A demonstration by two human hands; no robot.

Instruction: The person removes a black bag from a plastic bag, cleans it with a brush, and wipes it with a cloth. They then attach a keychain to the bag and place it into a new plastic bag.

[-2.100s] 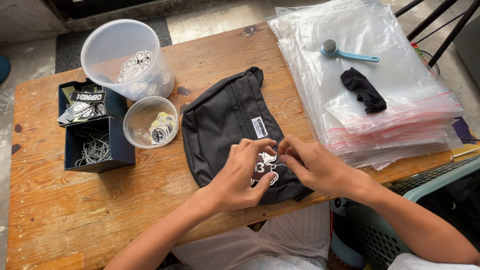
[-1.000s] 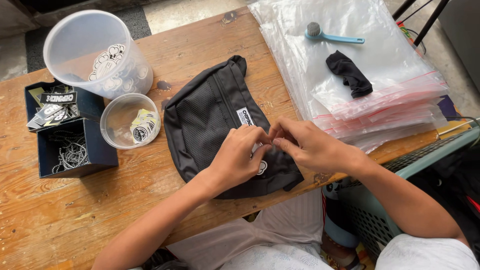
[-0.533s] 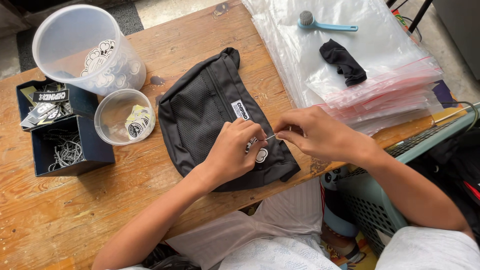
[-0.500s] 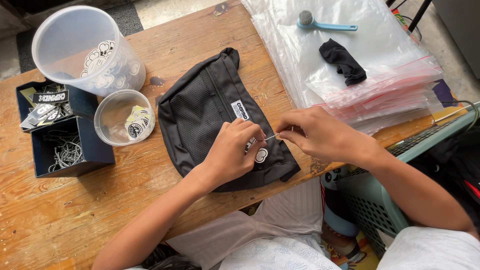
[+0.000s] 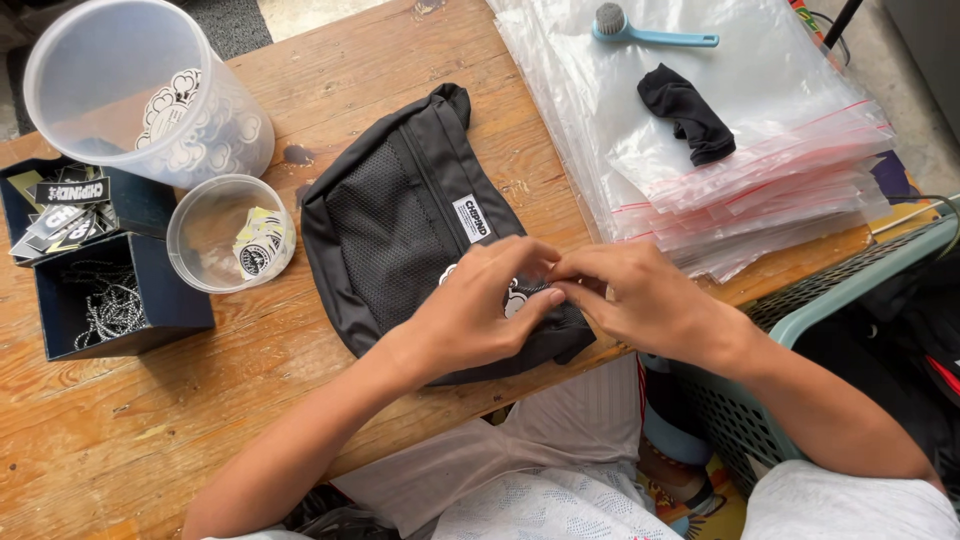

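Left hand (image 5: 470, 310) and right hand (image 5: 640, 300): bare, no rings, no watch, no gloves. Both forearms bare to the elbow and beyond. White short sleeve (image 5: 850, 505) shows at the right upper arm, near right corner. Lap at the near edge: pale grey-white trousers (image 5: 560, 470), thin fabric, with a faint light-blue pattern. Fingers (image 5: 520, 255) short-nailed, unadorned.
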